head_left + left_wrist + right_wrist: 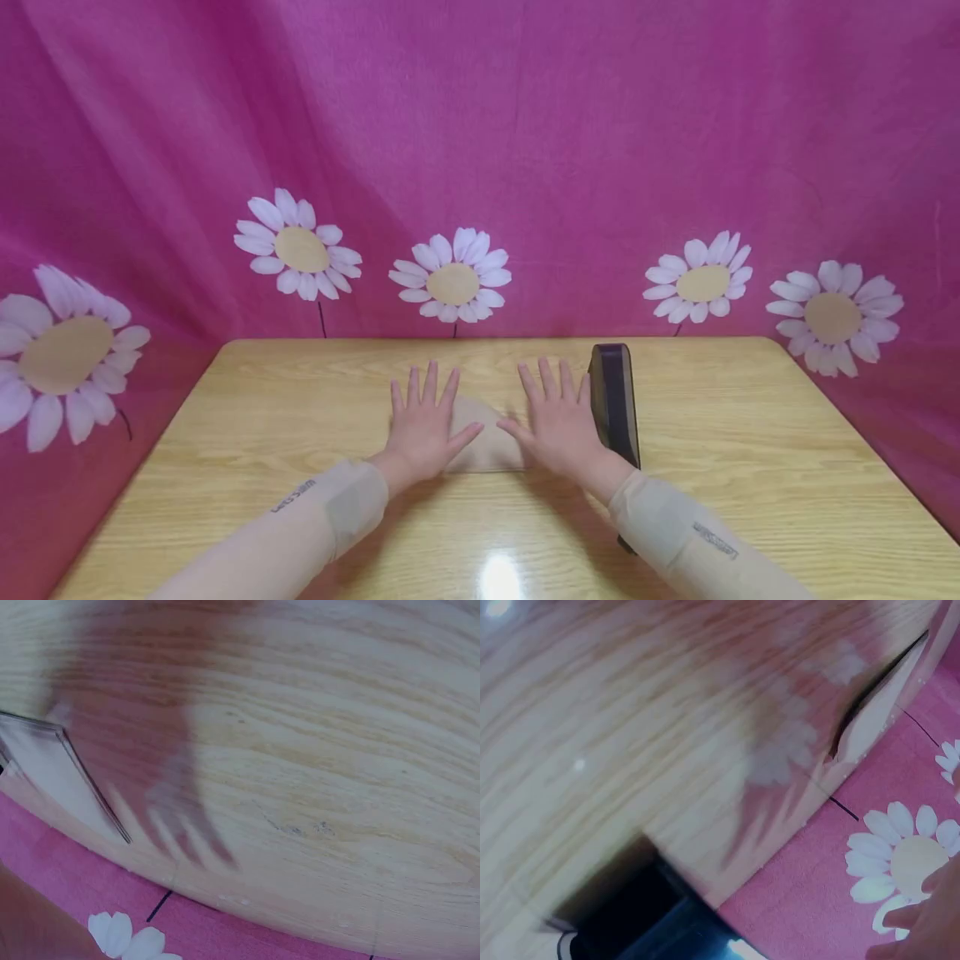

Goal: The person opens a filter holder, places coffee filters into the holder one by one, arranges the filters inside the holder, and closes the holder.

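Both hands are held over the table with fingers spread and palms down. My left hand (423, 429) holds nothing, and neither does my right hand (562, 425). Between them lies a pale beige flat piece (483, 437) with a curved far edge; the hands partly cover it, and its kind is unclear. In the left wrist view this pale piece (60, 780) shows a dark-lined edge and a corner. Just right of my right hand stands a long dark case-like object (615, 404) with a purplish band, partly hidden by the forearm. The right wrist view shows this dark object (667, 922) as glossy black.
The wooden table (262, 417) has rounded far corners. A magenta curtain (570, 167) printed with white daisies hangs behind it and along both sides. Bands wrap both wrists, and light reflects off the table's near part.
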`<state>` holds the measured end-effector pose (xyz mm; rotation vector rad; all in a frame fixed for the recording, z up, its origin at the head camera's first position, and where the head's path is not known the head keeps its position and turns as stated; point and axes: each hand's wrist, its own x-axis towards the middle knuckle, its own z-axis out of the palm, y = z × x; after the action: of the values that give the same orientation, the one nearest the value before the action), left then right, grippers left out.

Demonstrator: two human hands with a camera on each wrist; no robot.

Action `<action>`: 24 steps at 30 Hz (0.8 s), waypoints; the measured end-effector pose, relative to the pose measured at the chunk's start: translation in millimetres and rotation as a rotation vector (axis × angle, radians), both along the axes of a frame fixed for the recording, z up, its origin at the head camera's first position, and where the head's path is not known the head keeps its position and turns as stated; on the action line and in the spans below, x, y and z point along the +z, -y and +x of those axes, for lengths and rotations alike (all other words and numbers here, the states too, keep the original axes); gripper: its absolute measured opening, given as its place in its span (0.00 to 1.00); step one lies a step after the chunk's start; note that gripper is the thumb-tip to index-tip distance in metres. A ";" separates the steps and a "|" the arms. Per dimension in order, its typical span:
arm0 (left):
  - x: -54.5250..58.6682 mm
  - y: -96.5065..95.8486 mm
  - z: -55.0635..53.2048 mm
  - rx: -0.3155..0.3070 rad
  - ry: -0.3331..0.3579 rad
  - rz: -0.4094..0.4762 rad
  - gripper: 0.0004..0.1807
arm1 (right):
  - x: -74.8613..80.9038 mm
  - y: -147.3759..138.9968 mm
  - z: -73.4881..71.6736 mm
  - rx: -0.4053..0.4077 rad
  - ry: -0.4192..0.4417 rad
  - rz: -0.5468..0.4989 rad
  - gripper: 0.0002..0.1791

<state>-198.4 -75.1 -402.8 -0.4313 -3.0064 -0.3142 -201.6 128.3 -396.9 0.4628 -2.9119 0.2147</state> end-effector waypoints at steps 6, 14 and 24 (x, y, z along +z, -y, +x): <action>-1.8 -0.7 0.9 -0.017 -0.009 0.015 0.45 | 9.9 -7.1 -1.0 -0.006 -0.097 0.029 0.46; -2.8 -0.3 4.6 -0.015 -0.001 0.013 0.44 | 23.0 -24.4 -3.1 -0.081 -0.132 -0.011 0.46; -5.7 0.8 10.3 -0.018 0.008 0.014 0.44 | 22.7 -49.7 -8.8 -0.186 -0.127 -0.060 0.49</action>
<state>-188.1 -75.9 -408.5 -0.4571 -3.0081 -0.3388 -210.4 178.0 -374.1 0.1866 -2.7929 0.2363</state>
